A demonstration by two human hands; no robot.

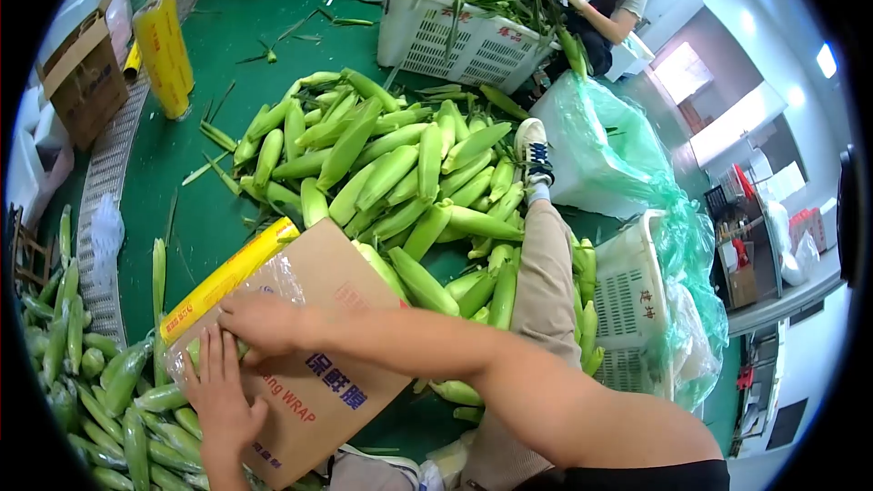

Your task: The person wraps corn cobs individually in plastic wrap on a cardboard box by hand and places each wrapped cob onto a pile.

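Note:
A cardboard box (350, 318) printed "WRAP" lies flat in front of me, with a yellow roll of cling film (227, 280) along its far left edge. Clear film shines on the cardboard near the roll. My right hand (261, 320) is closed, its fingers curled over a green ear of corn (194, 353) that is mostly hidden under both hands. Beside it, my left hand (220, 395) lies with fingers stretched over the same ear and the box. Wrapped ears of corn (136, 436) are piled to the left of the box.
A large heap of husked-green corn (391, 164) covers the floor ahead. Behind it a person (605, 0) handles leaves at a white crate (468, 36). More crates (627, 300) with green plastic liners (627, 141) stand right. Yellow film rolls (164, 50) and an open carton (86, 77) stand back left.

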